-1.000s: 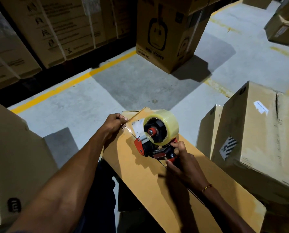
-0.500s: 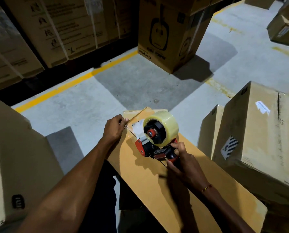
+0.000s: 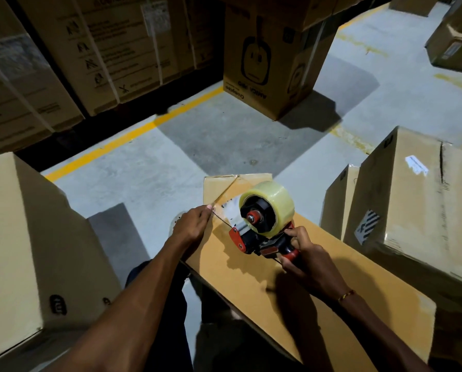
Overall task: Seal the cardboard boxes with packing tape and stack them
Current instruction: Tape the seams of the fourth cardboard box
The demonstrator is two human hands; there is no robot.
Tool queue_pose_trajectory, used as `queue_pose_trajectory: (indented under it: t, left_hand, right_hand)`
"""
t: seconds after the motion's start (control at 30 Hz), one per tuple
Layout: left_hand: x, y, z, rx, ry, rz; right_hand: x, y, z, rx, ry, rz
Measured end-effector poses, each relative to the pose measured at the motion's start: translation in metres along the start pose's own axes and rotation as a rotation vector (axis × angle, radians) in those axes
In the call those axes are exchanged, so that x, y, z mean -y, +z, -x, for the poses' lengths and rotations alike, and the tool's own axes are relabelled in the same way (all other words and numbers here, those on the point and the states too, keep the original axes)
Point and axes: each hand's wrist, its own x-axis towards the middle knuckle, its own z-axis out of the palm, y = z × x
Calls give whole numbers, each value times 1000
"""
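Observation:
A long brown cardboard box [image 3: 251, 280] lies in front of me, running from the centre toward the lower right. On its top sits a red and black tape dispenser [image 3: 262, 232] with a roll of clear packing tape. My right hand [image 3: 305, 259] grips the dispenser's handle. My left hand [image 3: 195, 226] pinches the free end of the tape [image 3: 221, 210] at the box's left edge, with a short stretch of tape pulled out between hand and dispenser.
A large box [image 3: 17, 251] stands close on my left. Two boxes [image 3: 412, 210] sit right of the long box. A printed box [image 3: 272, 57] stands ahead on the grey floor, and strapped cartons [image 3: 90, 49] line the back beyond a yellow floor line [image 3: 133, 135].
Both hands and the dispenser stay nearly in place on the box. My left hand has shifted slightly along the box's left edge, still pinching the tape end.

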Motion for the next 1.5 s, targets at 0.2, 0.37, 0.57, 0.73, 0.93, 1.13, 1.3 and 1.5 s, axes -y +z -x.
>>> queue_pose_trajectory:
  t: [0.2,0.37,0.57,0.73,0.93,1.13,1.3,1.5]
  left_hand:
    - [-4,7,1,11,-69,-112]
    - [1,7,-8,65,-82,-118]
    - [10,8,-15,85,-112,-52]
    - [6,6,-12,70,-127,-99]
    - [1,4,-7,66,-118,-126]
    - [-11,3,-7,94,-203,-158]
    - [-8,2,-9,134,-219,-194]
    - [-12,5,5,61,-179,-272]
  right_hand:
    - [11,-22,-2,62,-71,48]
    - [25,-48,-7,104,-91,58]
    - [18,-89,8,120,-160,136]
    - [-8,-103,42,83,-96,157]
    - [-12,-89,43,3,-118,133]
    - [-9,-79,42,56,-44,7]
    - [-12,-72,44,84,34,-28]
    - [-11,-70,48,80,28,-43]
